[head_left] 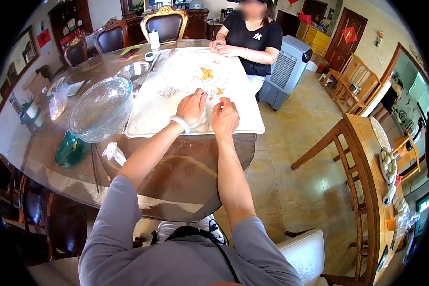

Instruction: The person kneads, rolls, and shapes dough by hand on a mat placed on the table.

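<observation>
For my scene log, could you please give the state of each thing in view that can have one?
Left hand, curled
Right hand, curled
Pale lump, partly hidden by the hands
White mat, spread flat
Glass bowl, uncovered, smeared
Metal bowl, uncovered
White bottle, upright
White cloth or tissue, crumpled
Wooden door, shut

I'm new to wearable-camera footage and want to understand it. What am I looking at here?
There's no machine: one camera, worn on someone's head, looks forward and down. Their bare left hand and right hand are at a white mat with printed cartoon pictures, on a table. A pale lump shows between them, partly hidden, so how it's held is unclear. A large clear bowl and a green bowl lie to the left. Another person is across the mat.
</observation>
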The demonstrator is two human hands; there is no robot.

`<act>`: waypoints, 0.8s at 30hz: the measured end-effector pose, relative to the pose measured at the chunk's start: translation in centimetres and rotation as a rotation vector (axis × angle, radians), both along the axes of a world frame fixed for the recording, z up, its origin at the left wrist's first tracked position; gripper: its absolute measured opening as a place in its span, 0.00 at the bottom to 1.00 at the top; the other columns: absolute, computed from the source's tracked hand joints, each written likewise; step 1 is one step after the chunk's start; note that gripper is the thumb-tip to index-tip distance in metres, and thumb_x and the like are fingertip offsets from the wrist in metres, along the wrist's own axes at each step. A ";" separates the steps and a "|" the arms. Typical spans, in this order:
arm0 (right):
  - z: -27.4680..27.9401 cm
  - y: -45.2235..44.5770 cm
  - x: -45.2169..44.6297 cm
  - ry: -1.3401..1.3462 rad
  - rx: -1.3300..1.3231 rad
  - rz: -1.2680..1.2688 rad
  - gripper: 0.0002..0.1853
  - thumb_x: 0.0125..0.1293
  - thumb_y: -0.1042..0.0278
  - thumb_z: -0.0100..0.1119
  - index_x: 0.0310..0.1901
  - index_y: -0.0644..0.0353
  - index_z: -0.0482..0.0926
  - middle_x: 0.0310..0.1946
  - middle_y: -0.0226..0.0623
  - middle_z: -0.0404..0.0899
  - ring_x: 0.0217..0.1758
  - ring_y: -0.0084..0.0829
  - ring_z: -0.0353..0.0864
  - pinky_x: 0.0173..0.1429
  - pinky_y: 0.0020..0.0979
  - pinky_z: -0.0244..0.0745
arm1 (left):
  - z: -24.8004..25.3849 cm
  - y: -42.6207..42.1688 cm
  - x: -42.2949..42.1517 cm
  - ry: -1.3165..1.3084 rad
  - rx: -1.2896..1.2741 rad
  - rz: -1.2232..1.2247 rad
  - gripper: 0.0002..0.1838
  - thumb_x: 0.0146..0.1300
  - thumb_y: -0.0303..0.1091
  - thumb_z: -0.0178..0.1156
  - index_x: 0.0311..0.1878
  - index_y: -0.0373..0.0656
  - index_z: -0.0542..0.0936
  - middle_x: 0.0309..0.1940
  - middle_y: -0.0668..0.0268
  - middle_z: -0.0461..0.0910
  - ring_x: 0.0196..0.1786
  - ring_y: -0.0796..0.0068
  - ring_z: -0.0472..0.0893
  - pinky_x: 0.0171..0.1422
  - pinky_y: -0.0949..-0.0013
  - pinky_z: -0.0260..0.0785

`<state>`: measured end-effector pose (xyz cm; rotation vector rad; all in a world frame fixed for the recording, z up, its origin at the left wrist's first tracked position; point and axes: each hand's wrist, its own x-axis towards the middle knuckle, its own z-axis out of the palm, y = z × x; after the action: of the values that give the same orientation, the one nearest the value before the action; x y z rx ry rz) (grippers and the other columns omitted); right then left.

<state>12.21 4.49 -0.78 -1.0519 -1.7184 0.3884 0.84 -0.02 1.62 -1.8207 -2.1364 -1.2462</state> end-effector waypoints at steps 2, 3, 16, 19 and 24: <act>0.0 -0.1 0.1 0.055 -0.017 0.029 0.09 0.57 0.72 0.57 0.40 0.59 0.78 0.34 0.45 0.79 0.32 0.44 0.81 0.37 0.42 0.75 | -0.7 -0.2 0.4 0.173 -0.022 0.067 0.16 0.70 0.42 0.43 0.40 0.40 0.75 0.26 0.50 0.79 0.34 0.47 0.78 0.41 0.51 0.70; 0.0 -0.2 0.1 0.063 -0.013 0.040 0.09 0.57 0.72 0.57 0.40 0.60 0.78 0.33 0.44 0.79 0.32 0.44 0.81 0.37 0.41 0.75 | -1.0 -0.2 0.7 0.259 -0.032 0.097 0.16 0.70 0.42 0.43 0.38 0.39 0.75 0.25 0.51 0.79 0.34 0.49 0.78 0.41 0.52 0.70; 2.0 -0.9 0.7 0.255 0.024 0.096 0.08 0.58 0.75 0.56 0.39 0.63 0.79 0.31 0.42 0.80 0.29 0.36 0.81 0.36 0.35 0.75 | -1.6 3.8 2.6 0.547 -0.492 0.128 0.11 0.60 0.39 0.51 0.32 0.45 0.81 0.32 0.58 0.83 0.36 0.63 0.84 0.37 0.62 0.75; 1.7 -0.8 0.3 0.189 0.061 0.098 0.07 0.58 0.75 0.56 0.39 0.63 0.79 0.31 0.42 0.80 0.28 0.35 0.80 0.35 0.35 0.75 | -1.1 4.6 2.1 0.427 -0.515 0.102 0.12 0.59 0.40 0.52 0.32 0.45 0.82 0.34 0.59 0.84 0.38 0.62 0.84 0.40 0.62 0.76; 0.9 -0.9 -0.1 0.103 0.092 0.080 0.05 0.58 0.73 0.58 0.37 0.61 0.78 0.29 0.42 0.78 0.29 0.39 0.79 0.35 0.38 0.74 | -1.1 4.6 1.3 0.399 -0.550 0.064 0.14 0.60 0.41 0.52 0.37 0.42 0.80 0.36 0.58 0.83 0.41 0.60 0.83 0.44 0.59 0.75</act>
<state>12.07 3.62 0.07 -0.8844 -1.6733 0.4035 2.14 4.60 0.53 -1.9373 -2.4046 -0.2408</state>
